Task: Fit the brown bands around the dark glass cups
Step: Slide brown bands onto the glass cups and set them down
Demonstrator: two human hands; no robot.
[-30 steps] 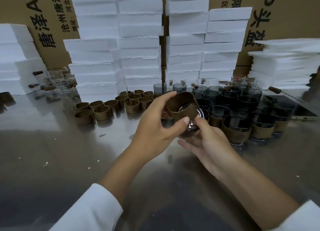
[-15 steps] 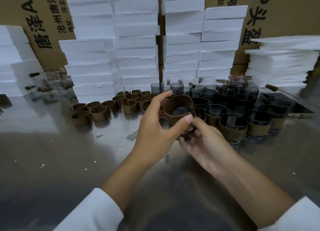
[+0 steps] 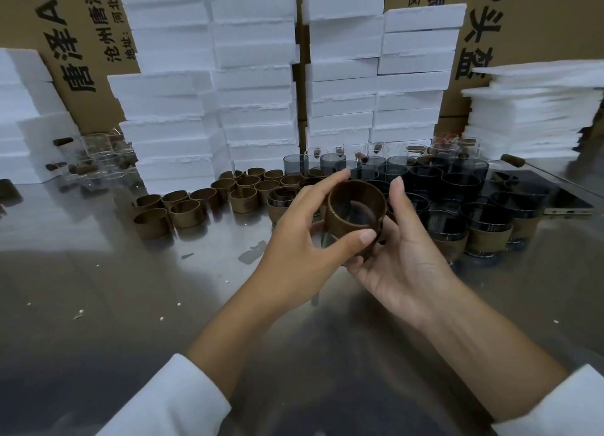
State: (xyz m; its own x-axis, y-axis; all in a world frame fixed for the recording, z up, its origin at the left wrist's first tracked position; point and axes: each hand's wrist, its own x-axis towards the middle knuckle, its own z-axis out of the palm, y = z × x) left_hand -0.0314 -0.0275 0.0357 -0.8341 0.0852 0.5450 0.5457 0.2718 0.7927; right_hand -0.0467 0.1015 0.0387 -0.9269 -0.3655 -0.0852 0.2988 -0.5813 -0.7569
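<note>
Head view: left hand (image 3: 294,239) pinches brown band (image 3: 340,227), now slid over dark cup (image 3: 353,211) gripped by right hand (image 3: 403,259); nearly seated.

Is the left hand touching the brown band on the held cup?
Touching. Head view: thumb of the left hand lies on the brown band, no gap.

White long sleeves cover both arms: the left sleeve (image 3: 170,399) and the right sleeve (image 3: 555,409) each end in a plain cuff well back from the fingers (image 3: 327,181). From cuffs to fingers the forearms are bare, and the fingernails are short.
</note>
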